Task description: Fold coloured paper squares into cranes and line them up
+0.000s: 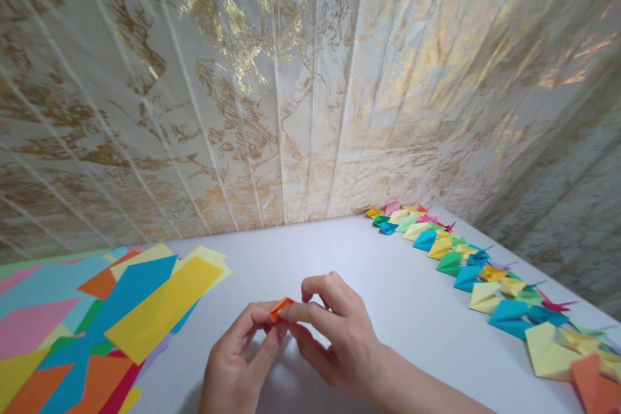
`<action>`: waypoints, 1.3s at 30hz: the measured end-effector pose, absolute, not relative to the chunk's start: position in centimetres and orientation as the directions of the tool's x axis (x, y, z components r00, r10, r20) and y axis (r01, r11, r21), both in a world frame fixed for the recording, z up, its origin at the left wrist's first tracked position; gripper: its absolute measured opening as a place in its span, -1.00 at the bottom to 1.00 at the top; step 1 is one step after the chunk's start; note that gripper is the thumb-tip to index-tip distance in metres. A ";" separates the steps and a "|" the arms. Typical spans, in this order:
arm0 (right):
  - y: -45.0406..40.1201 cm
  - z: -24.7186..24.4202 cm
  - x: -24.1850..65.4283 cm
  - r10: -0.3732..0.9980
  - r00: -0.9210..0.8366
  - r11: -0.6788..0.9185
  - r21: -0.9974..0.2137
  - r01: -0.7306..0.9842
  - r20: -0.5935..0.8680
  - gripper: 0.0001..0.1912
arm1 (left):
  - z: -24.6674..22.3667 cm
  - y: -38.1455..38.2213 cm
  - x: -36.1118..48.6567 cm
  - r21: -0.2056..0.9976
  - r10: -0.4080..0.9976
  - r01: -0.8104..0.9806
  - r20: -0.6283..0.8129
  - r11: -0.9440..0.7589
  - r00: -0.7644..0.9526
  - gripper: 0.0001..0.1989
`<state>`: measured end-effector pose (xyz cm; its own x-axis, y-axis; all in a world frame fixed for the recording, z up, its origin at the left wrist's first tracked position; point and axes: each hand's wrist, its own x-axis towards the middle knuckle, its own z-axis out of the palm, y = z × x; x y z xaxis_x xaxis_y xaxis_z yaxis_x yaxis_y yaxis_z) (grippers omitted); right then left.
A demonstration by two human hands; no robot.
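Note:
A small piece of folded orange paper [280, 310] is held up between both hands, a little above the white table. My left hand [242, 349] pinches it from the left, thumb below and index finger behind. From the right, my right hand [339, 330] has its index finger and thumb at the paper's edge, its other fingers curled. The fingertips hide part of the paper, so its exact folded shape cannot be made out.
Loose coloured paper sheets [165, 310] lie overlapping on the left of the white table [272, 252]. Several folded paper cranes [468, 278] stand in rows along the right edge. Behind the table hangs a white and gold patterned curtain [272, 110].

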<state>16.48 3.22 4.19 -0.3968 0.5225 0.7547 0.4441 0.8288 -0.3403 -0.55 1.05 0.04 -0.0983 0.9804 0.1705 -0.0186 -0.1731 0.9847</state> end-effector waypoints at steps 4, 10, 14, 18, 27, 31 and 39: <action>3.2 3.8 16.3 0.574 -0.358 0.800 -0.410 0.438 0.737 -0.79 | -0.2 1.1 -0.4 0.982 0.977 -0.028 0.182 -0.186 -0.113 -0.73; 3.5 3.5 16.2 0.602 -0.334 0.778 -0.439 0.449 0.725 -0.80 | -0.5 1.2 -0.5 0.970 0.966 0.036 0.244 -0.242 -0.088 -0.80; 3.7 3.8 16.4 0.558 -0.336 0.803 -0.391 0.451 0.759 -0.85 | -0.7 1.3 -0.8 0.954 0.956 0.097 0.288 -0.282 -0.052 -0.83; 3.5 4.1 16.4 0.566 -0.314 0.798 -0.411 0.441 0.762 -0.85 | -0.5 1.1 -0.6 0.950 0.953 0.105 0.299 -0.293 -0.053 -0.83; 3.6 4.0 16.6 0.574 -0.293 0.789 -0.419 0.450 0.765 -0.81 | -0.5 0.8 -0.7 0.954 0.958 0.106 0.284 -0.280 -0.029 -0.82; 3.3 4.4 16.4 0.663 -0.285 0.746 -0.579 0.329 0.692 -0.81 | -0.4 0.7 -0.6 0.946 0.952 0.114 0.307 -0.304 -0.010 -0.86; 3.7 4.5 16.0 0.839 -0.253 0.533 -0.821 0.206 0.481 -0.83 | 0.5 0.5 -0.3 0.921 0.940 0.196 0.339 -0.336 0.015 -0.85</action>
